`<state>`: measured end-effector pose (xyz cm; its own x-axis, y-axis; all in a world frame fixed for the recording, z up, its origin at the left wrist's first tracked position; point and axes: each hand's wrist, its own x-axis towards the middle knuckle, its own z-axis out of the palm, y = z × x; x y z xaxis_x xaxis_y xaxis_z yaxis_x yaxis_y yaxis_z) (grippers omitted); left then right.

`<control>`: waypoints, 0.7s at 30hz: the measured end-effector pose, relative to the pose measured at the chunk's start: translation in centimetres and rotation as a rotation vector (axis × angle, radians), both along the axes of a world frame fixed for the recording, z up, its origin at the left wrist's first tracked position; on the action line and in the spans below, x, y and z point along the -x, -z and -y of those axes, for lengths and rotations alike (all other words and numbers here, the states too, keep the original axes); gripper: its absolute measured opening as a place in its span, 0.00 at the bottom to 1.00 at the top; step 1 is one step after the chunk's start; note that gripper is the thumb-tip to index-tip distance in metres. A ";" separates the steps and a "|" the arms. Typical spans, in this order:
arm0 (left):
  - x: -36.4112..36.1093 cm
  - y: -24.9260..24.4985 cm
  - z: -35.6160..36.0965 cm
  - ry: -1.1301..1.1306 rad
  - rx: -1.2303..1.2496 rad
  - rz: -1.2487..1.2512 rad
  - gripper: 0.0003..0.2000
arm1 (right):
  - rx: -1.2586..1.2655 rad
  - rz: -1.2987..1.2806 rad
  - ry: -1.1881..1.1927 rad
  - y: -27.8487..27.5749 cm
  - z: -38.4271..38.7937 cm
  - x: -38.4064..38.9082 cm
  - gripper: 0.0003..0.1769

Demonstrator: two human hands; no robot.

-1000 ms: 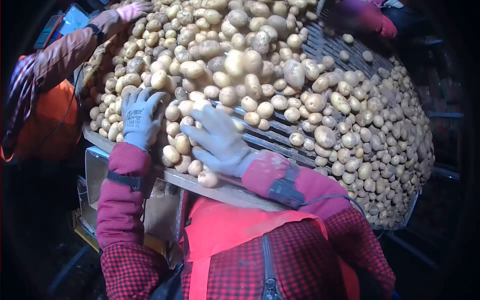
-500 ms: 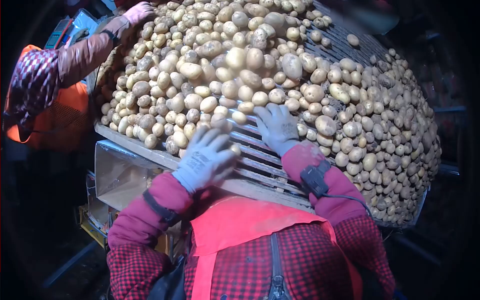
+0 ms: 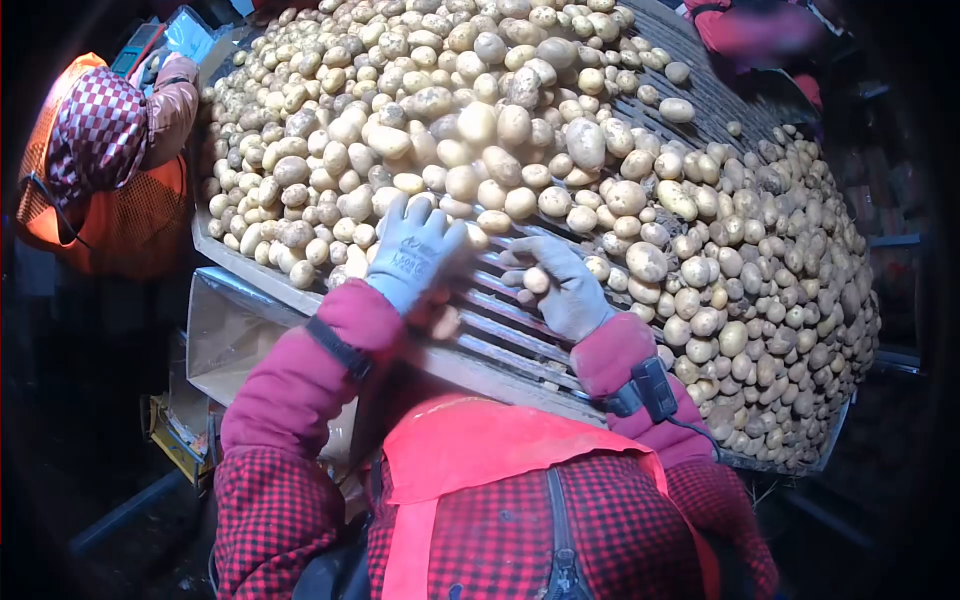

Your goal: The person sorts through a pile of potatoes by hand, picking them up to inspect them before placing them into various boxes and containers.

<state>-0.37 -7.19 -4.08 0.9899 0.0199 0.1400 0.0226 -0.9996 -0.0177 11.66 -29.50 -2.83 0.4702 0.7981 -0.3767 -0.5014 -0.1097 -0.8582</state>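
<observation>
A heap of potatoes [image 3: 360, 170] covers a slatted sorting table [image 3: 510, 325], its bars showing between my hands. My left hand [image 3: 412, 252], in a grey-blue glove, lies on the heap's near edge with fingers stretched over the potatoes and nothing visibly gripped. Beside its wrist is a blurred potato [image 3: 446, 323] near the table's front board. My right hand [image 3: 568, 290], gloved alike, curls palm inward over the bars. Between its thumb and fingers sits a small potato [image 3: 536, 280]; whether more are in the palm is hidden.
Below the front board, to the left, hangs an open box-like bin [image 3: 235, 335]. A co-worker in a checked sleeve [image 3: 100, 130] stands at the left, by an orange mesh bag [image 3: 140, 220]. Another person's pink sleeve [image 3: 765, 30] is blurred at the far right. More potatoes [image 3: 760, 330] fill the right side.
My right hand has drawn back slightly and closed on a small potato. My left hand has moved up onto the heap. The co-worker's arm at left has withdrawn from the potatoes.
</observation>
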 end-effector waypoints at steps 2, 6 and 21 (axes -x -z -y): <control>-0.5 0.4 -1.1 0.020 0.000 0.042 0.23 | 0.130 -0.209 0.009 -0.8 -1.3 -0.6 0.15; 3.8 -3.6 -1.4 -0.058 0.363 0.314 0.25 | 0.056 1.029 -0.109 2.1 -4.3 1.3 0.16; 28.3 -0.1 10.6 -1.050 1.862 1.073 0.23 | 0.151 1.472 -0.565 3.5 -9.0 1.3 0.12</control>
<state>-28.68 -17.78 -3.97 0.1949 0.9136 -0.3568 -0.2823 0.4006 0.8717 10.38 -20.53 -6.32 0.1483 0.9884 0.0328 0.8582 -0.1121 -0.5009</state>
